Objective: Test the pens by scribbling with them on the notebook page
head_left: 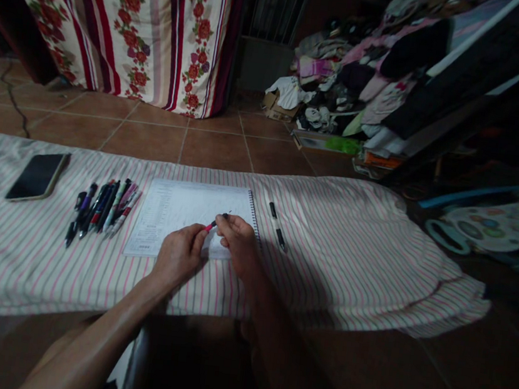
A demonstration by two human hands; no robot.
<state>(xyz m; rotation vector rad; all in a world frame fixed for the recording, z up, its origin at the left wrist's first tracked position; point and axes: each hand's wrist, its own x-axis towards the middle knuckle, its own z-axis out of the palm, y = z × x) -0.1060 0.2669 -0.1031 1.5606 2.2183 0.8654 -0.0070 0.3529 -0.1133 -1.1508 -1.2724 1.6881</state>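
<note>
Both hands meet over the lower right part of a spiral notebook (187, 201), which lies on the striped cloth. A pink and black pen (210, 226) is held between them, tilted up to the right. My left hand (182, 247) is closed on its pink end. With fingers pinched, my right hand (236, 237) grips the dark end; the fingers hide part of it. To the right of the notebook lies a black and white pen (278, 225). Several pens (105, 208) lie side by side in a group to the left.
A dark-screened phone (38, 176) lies at the left of the striped cloth (338, 248). Beyond it are a tiled floor (213, 148) and a floral curtain (166, 31). A heap of clothes (350, 73) and a cardboard box (277, 106) stand at the back right.
</note>
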